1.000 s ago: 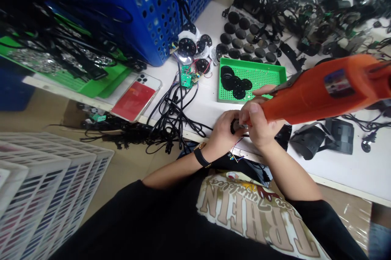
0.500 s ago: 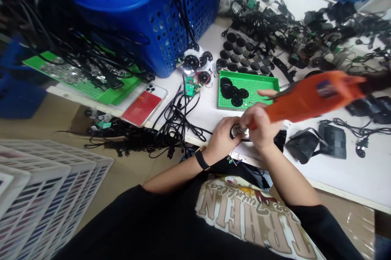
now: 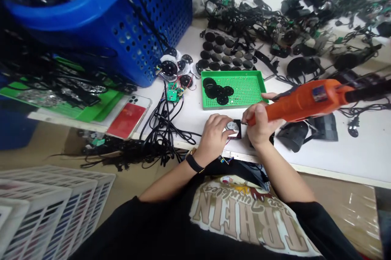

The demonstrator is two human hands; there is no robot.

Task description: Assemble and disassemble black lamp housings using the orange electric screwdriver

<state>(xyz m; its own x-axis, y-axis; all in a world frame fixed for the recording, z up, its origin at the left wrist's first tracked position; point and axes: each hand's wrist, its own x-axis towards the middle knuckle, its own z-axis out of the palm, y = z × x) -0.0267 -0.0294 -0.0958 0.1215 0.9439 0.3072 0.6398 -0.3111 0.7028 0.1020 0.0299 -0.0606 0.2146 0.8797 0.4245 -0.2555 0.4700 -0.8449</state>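
My right hand (image 3: 259, 126) is closed around an orange electric screwdriver (image 3: 297, 103) with a black cable end. Its tip points left, close to a small round silvery part (image 3: 232, 126) with a white edge. My left hand (image 3: 210, 135) pinches that round part between thumb and fingers, over a dark block (image 3: 238, 133) near the table's front edge. Thin coloured wires (image 3: 226, 159) hang over the edge below. Just beyond my hands lies a green perforated tray (image 3: 259, 84) with black discs (image 3: 215, 91) and tiny screws in it.
A blue basket (image 3: 100, 19) stands at the left, with a red-backed phone (image 3: 126, 121) and black cables (image 3: 166, 129) near it. Rows of dark round pieces (image 3: 226, 59) lie behind the tray. Black housings (image 3: 295, 135) sit at the right, white crates (image 3: 55, 195) below left.
The screwdriver has drawn back to the right, apart from the round part. My left hand has shifted left with that part, uncovering the dark block. The camera view has also shifted.
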